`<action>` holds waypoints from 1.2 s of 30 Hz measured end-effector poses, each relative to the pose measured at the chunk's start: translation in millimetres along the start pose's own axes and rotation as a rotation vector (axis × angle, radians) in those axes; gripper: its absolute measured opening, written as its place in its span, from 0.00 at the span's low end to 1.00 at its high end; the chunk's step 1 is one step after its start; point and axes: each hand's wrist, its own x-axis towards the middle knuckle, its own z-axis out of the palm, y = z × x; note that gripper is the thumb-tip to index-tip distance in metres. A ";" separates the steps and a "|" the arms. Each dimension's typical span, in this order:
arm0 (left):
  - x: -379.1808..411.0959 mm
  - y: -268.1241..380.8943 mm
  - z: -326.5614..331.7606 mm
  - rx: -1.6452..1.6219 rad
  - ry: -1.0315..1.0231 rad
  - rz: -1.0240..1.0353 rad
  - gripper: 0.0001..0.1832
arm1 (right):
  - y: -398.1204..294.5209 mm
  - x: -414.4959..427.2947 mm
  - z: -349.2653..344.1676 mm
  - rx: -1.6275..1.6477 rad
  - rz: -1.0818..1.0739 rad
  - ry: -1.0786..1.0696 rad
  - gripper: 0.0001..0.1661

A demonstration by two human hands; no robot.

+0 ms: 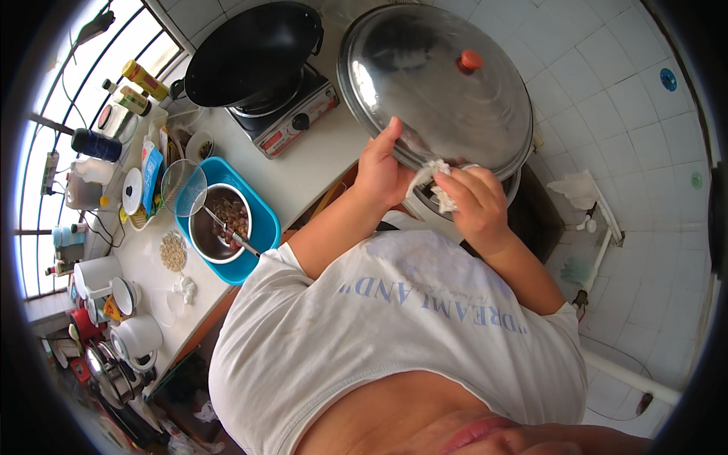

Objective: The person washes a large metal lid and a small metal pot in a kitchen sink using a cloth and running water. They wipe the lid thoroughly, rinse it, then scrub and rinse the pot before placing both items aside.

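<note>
My left hand (pixel 382 169) is at the near rim of a large metal pan lid (pixel 432 85) with an orange knob, its thumb raised in front of the lid. The lid stands tilted, and whether this hand grips it cannot be told. Just to the right, my right hand (pixel 476 206) holds a crumpled white tissue or cloth (pixel 435 181), which also reaches towards the left palm. A metal pot rim shows partly below the lid. Left of the lid, a black wok (pixel 250 57) rests tilted on a portable gas stove (pixel 290 116).
On the counter (pixel 318 165) at left, a blue basin (pixel 230 274) holds a bowl (pixel 213 213) of dark food with a strainer across it. Bottles, a basket (pixel 142 222), white jugs (pixel 139 335) and lids crowd the window side. A tiled wall (pixel 625 131) stands at right.
</note>
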 end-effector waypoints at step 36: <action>-31.3 -9.9 26.0 0.308 -0.287 0.082 0.28 | 25.7 18.2 -31.9 0.080 0.206 -0.016 0.37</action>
